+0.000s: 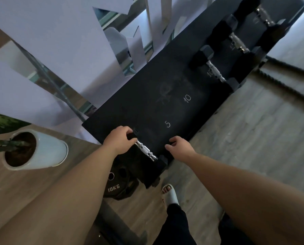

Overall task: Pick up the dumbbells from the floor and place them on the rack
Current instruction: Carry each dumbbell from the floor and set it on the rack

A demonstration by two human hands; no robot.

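A small black dumbbell with a chrome handle (146, 150) lies at the near end of the black rack (147, 106), by the painted "5". My left hand (120, 140) is closed over its far head. The near head (162, 162) sits at the rack's front edge. My right hand (180, 147) rests on the rack just right of the handle, fingers loosely curled and thumb out, with nothing seen in it. Three larger dumbbells (215, 70) (238, 42) (263, 15) lie side by side at the far end of the rack.
A white plant pot (39, 151) stands on the wooden floor to the left. A black 10KG weight plate (117, 188) leans under the rack's near end. My foot in a white slipper (169, 194) is below it. Thick ropes (285, 82) lie on the floor to the right. Mirrors line the wall behind.
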